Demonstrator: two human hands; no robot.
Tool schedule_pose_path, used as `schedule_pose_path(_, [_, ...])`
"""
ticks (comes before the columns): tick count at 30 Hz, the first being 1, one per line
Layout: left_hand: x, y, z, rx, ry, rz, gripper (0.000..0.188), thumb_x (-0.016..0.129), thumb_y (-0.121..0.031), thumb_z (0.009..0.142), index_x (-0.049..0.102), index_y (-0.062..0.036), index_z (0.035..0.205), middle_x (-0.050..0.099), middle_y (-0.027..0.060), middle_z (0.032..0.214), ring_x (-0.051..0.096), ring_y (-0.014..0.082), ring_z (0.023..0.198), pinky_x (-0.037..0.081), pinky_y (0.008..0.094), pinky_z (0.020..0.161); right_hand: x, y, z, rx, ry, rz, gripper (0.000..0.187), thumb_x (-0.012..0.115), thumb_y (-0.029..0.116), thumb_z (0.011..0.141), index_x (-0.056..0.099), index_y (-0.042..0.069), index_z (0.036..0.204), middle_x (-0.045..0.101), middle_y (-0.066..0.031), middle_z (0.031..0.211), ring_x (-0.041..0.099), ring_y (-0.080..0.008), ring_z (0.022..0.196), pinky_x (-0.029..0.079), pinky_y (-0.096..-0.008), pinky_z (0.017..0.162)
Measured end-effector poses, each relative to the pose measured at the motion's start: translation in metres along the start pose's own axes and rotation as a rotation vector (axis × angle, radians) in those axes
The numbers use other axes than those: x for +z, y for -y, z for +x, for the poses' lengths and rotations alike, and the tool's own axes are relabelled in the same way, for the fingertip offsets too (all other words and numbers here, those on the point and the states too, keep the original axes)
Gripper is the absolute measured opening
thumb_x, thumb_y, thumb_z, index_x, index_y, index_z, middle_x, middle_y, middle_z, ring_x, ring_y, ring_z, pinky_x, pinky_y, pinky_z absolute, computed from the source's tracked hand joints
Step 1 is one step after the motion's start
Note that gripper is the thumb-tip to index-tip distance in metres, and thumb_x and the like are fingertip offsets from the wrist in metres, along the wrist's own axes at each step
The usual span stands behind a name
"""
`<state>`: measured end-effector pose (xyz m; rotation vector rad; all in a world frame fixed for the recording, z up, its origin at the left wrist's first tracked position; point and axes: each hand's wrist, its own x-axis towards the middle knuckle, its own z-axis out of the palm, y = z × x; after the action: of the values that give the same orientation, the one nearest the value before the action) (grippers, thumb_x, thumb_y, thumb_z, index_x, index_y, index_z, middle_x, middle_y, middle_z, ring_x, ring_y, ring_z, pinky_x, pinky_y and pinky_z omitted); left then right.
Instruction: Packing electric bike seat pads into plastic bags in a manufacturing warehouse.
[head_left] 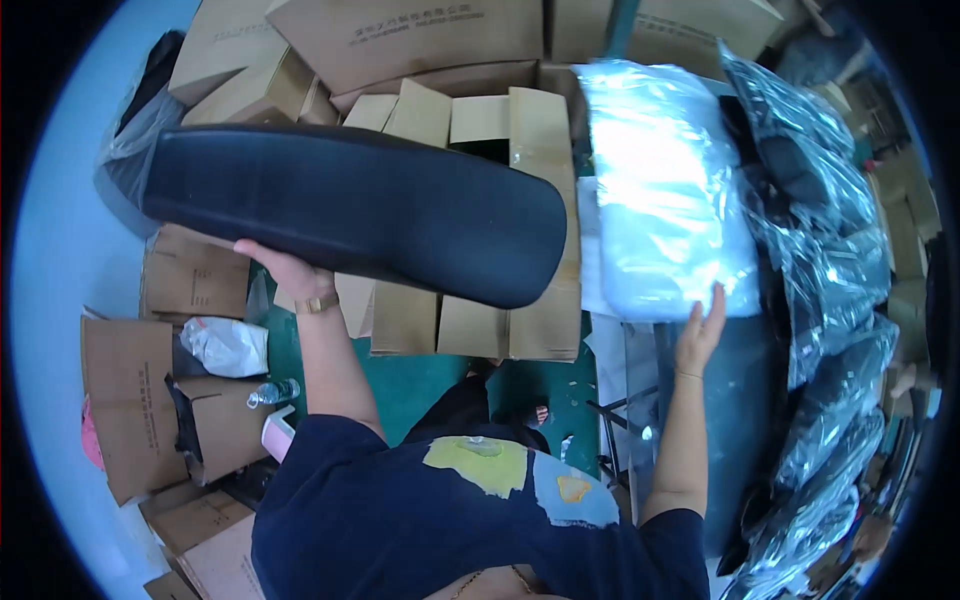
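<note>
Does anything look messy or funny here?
Yes. A plastic bottle lies on its side among open cardboard boxes on the person's left. The left hand holds a long black seat tilted; the right hand touches a clear plastic bag.

The long black seat cushion point(350, 210) has a smooth, matt, leather-like skin. The white pad point(665, 190) is wrapped in glossy, crinkled clear plastic film. The open boxes point(480, 120) are dull brown corrugated cardboard. The bagged dark parts point(830, 300) shine under wrinkled plastic
</note>
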<state>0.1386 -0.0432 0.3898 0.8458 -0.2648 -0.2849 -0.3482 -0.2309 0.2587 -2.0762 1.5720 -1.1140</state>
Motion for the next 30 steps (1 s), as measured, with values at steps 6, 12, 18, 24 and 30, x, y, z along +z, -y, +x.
schedule_pose_path(6, [0.024, -0.014, -0.065, -0.085, 0.068, -0.142, 0.092, 0.032, -0.078, 0.078, 0.032, -0.0095, 0.139, 0.036, 0.0094, 0.141, 0.039, 0.0304, 0.125, 0.034, 0.0438, 0.105, -0.019, 0.131, -0.044, 0.611, 0.519, 1.098, 0.055, 0.038, 0.044, 0.097, 0.037, 0.007, 0.137, 0.050, -0.0105, 0.129, 0.051, -0.0204, 0.113, 0.041, -0.0352, 0.094])
schedule_pose_path(12, [0.041, -0.002, -0.103, -0.250, 0.250, -0.276, 0.087, 0.033, -0.076, 0.080, 0.034, -0.0123, 0.140, 0.037, 0.0082, 0.142, 0.038, 0.0289, 0.126, 0.033, 0.0447, 0.105, -0.066, 0.137, -0.073, 0.572, 0.251, 1.231, 0.046, 0.037, 0.042, 0.098, 0.051, 0.005, 0.121, 0.060, -0.0062, 0.110, 0.057, -0.0149, 0.098, 0.046, -0.0289, 0.085])
schedule_pose_path(18, [0.069, 0.012, -0.146, -0.377, 0.369, -0.397, 0.087, 0.033, -0.074, 0.081, 0.034, -0.0105, 0.140, 0.036, 0.0081, 0.143, 0.039, 0.0293, 0.126, 0.032, 0.0441, 0.106, -0.124, 0.113, -0.086, 0.419, 0.152, 1.034, 0.052, 0.064, 0.025, 0.081, 0.045, 0.000, 0.123, 0.054, -0.0092, 0.113, 0.053, -0.0190, 0.104, 0.040, -0.0295, 0.094])
schedule_pose_path(24, [0.080, 0.043, -0.149, -0.399, 0.619, -0.625, 0.078, 0.029, -0.068, 0.088, 0.034, -0.0087, 0.139, 0.040, 0.0080, 0.140, 0.039, 0.0292, 0.125, 0.034, 0.0423, 0.104, -0.175, 0.119, -0.133, 0.189, 0.059, 0.873, 0.080, 0.084, 0.019, 0.057, 0.040, 0.003, 0.122, 0.051, -0.0082, 0.111, 0.052, -0.0188, 0.103, 0.042, -0.0322, 0.091])
schedule_pose_path(30, [0.107, 0.067, -0.169, -0.587, 0.606, -0.554, 0.051, 0.030, -0.044, 0.098, 0.044, -0.0055, 0.128, 0.048, 0.0106, 0.132, 0.044, 0.0301, 0.121, 0.037, 0.0442, 0.103, -0.194, 0.100, -0.156, 0.116, -0.054, 0.649, 0.081, 0.086, 0.007, 0.054, 0.041, 0.006, 0.122, 0.052, -0.0077, 0.109, 0.053, -0.0181, 0.102, 0.043, -0.0331, 0.092])
